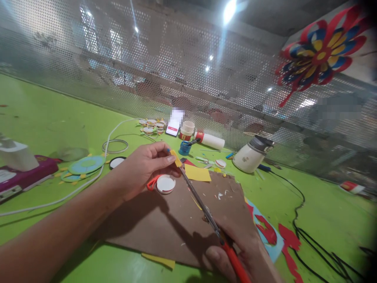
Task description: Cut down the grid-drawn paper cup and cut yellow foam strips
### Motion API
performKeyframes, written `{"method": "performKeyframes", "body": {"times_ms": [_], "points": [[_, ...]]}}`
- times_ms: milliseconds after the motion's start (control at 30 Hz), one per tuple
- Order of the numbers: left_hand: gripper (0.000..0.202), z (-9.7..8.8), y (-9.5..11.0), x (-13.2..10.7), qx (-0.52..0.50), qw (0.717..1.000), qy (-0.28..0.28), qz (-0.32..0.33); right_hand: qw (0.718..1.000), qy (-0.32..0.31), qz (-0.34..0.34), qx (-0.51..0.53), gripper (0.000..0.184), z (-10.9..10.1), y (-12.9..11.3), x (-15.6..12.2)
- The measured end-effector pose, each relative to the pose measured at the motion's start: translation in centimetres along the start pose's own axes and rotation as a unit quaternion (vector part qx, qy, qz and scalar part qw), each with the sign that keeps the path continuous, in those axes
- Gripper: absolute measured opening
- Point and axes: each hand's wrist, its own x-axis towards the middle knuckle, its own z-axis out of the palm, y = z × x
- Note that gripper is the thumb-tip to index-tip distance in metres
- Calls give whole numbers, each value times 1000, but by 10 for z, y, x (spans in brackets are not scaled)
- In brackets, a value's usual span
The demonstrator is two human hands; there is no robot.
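My left hand (pixel 147 167) pinches a small yellow paper piece (pixel 176 158) between thumb and fingers above a brown cardboard sheet (pixel 165 224). My right hand (pixel 235 251) grips red-handled scissors (pixel 206 212), whose blades reach up to the yellow piece. A white round lid (pixel 165 184) and an orange scrap lie under the left hand. A yellow paper square (pixel 197 173) rests at the cardboard's far edge.
The green table (pixel 44 118) bears a white cable (pixel 88 181), blue paper rings (pixel 85 165), a white kettle-like pot (pixel 250 157), a glue bottle (pixel 210 140), a phone (pixel 173 126), cups, black cords (pixel 309 236) and red cut shapes (pixel 290 239). Perforated metal mesh stands behind; a paper flower (pixel 321 51) hangs right.
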Motion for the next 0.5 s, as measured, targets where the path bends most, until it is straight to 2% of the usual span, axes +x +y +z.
{"method": "performKeyframes", "body": {"times_ms": [367, 500], "points": [[12, 0, -1, 0, -7, 1000, 1, 5, 999, -29, -42, -6, 26, -5, 1, 0], [10, 0, -2, 1, -8, 1000, 1, -2, 999, -25, -44, 0, 33, -6, 3, 0]]}}
